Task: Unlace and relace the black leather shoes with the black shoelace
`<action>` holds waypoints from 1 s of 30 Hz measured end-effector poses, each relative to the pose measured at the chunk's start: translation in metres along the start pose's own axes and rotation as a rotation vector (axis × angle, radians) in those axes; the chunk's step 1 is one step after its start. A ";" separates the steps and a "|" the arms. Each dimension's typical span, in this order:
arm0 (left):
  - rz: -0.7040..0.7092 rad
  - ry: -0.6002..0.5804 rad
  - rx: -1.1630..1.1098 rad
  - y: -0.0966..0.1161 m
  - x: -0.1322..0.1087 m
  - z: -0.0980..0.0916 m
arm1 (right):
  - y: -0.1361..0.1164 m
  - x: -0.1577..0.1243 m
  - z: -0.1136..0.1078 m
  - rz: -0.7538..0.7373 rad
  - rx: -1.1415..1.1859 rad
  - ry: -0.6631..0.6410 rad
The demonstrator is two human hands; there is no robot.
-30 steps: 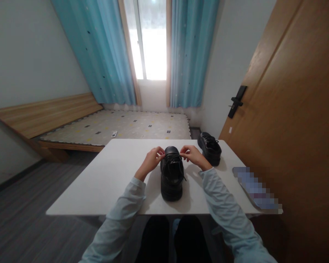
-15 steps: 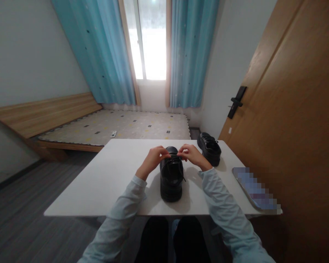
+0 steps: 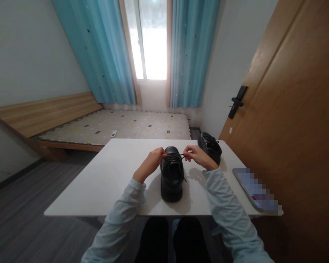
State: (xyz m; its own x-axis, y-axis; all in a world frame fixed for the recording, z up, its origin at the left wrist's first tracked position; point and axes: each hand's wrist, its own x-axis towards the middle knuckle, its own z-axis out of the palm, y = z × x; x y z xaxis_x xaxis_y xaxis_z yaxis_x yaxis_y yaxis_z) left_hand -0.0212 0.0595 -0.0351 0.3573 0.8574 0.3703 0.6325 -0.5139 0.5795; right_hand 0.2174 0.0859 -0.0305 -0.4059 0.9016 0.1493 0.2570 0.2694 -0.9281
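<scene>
A black lace-up shoe point(image 3: 171, 179) stands in the middle of the white table point(image 3: 104, 182), toe pointing away from me. My left hand point(image 3: 151, 162) pinches the shoelace point(image 3: 174, 157) at the shoe's left side. On the right side, my right hand point(image 3: 197, 156) pinches the other end of the lace. The lace runs taut between both hands across the shoe's front. A second black shoe point(image 3: 210, 146) sits at the table's far right corner, just behind my right hand.
A flat blurred object point(image 3: 256, 190) lies near the table's right edge, close to a wooden door point(image 3: 290, 109). Beyond the table are a low bed point(image 3: 112, 126) with a patterned mattress, blue curtains and a bright window. Grey floor lies to the left.
Both hands have drawn slightly apart, pulling the lace tight across the shoe. The right hand shifted to the right, toward the second shoe.
</scene>
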 end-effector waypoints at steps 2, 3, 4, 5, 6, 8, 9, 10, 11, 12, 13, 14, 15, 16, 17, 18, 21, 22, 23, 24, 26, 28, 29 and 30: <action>-0.052 -0.024 -0.050 0.004 -0.001 -0.003 | -0.005 -0.003 -0.001 0.002 0.035 -0.015; -0.073 -0.033 -0.078 0.006 -0.002 -0.005 | -0.008 -0.005 0.000 0.011 0.062 -0.029; -0.089 -0.040 -0.105 0.008 -0.002 -0.006 | -0.010 -0.006 0.000 0.022 0.093 -0.046; -0.101 -0.045 -0.135 0.009 -0.002 -0.007 | -0.012 -0.008 0.001 0.035 0.124 -0.061; -0.113 -0.047 -0.167 0.010 -0.001 -0.007 | -0.014 -0.008 0.002 0.050 0.154 -0.073; -0.136 -0.047 -0.230 0.010 -0.001 -0.006 | -0.015 -0.009 0.004 0.089 0.193 -0.080; -0.146 -0.043 -0.254 0.010 0.000 -0.004 | -0.014 -0.008 0.005 0.112 0.194 -0.077; -0.153 -0.039 -0.271 0.009 0.000 -0.003 | -0.014 -0.008 0.006 0.132 0.181 -0.073; -0.156 -0.036 -0.279 0.008 0.000 -0.001 | -0.014 -0.007 0.007 0.146 0.158 -0.068; -0.156 -0.035 -0.284 0.007 0.001 0.000 | -0.013 -0.006 0.008 0.154 0.128 -0.062; -0.154 -0.036 -0.291 0.006 0.001 0.002 | -0.013 -0.005 0.009 0.156 0.101 -0.052; -0.151 -0.042 -0.300 0.005 0.001 0.003 | -0.014 -0.005 0.010 0.155 0.082 -0.043; -0.152 -0.051 -0.312 0.004 0.001 0.004 | -0.014 -0.004 0.011 0.152 0.074 -0.036; -0.158 -0.060 -0.325 0.003 0.001 0.004 | -0.015 -0.004 0.011 0.150 0.074 -0.033; -0.169 -0.066 -0.335 0.003 0.001 0.004 | -0.015 -0.004 0.012 0.147 0.079 -0.033; -0.183 -0.068 -0.339 0.004 0.001 0.003 | -0.015 -0.003 0.012 0.144 0.083 -0.032; -0.198 -0.049 -0.301 0.010 0.000 0.000 | -0.013 -0.003 0.013 0.130 0.071 -0.033; -0.190 -0.037 -0.274 0.012 0.000 0.000 | -0.013 -0.002 0.013 0.130 0.065 -0.037; -0.180 -0.026 -0.240 0.014 -0.001 -0.001 | -0.012 -0.002 0.013 0.131 0.063 -0.046; -0.172 -0.016 -0.204 0.015 -0.001 -0.001 | -0.012 -0.002 0.013 0.136 0.066 -0.059; -0.176 -0.003 -0.145 0.016 -0.002 0.000 | -0.013 -0.002 0.012 0.153 0.084 -0.081; -0.193 -0.005 -0.138 0.013 -0.003 0.003 | -0.013 -0.003 0.011 0.168 0.116 -0.089; -0.202 -0.006 -0.157 0.011 -0.003 0.004 | -0.013 -0.003 0.011 0.172 0.137 -0.088; -0.209 -0.009 -0.184 0.008 -0.003 0.005 | -0.013 -0.003 0.010 0.175 0.156 -0.083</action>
State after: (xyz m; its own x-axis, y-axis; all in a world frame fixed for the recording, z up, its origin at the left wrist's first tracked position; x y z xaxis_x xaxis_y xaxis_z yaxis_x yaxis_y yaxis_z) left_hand -0.0136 0.0526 -0.0352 0.2390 0.9450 0.2232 0.5578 -0.3218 0.7651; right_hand 0.2066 0.0760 -0.0221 -0.4394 0.8973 -0.0409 0.1941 0.0504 -0.9797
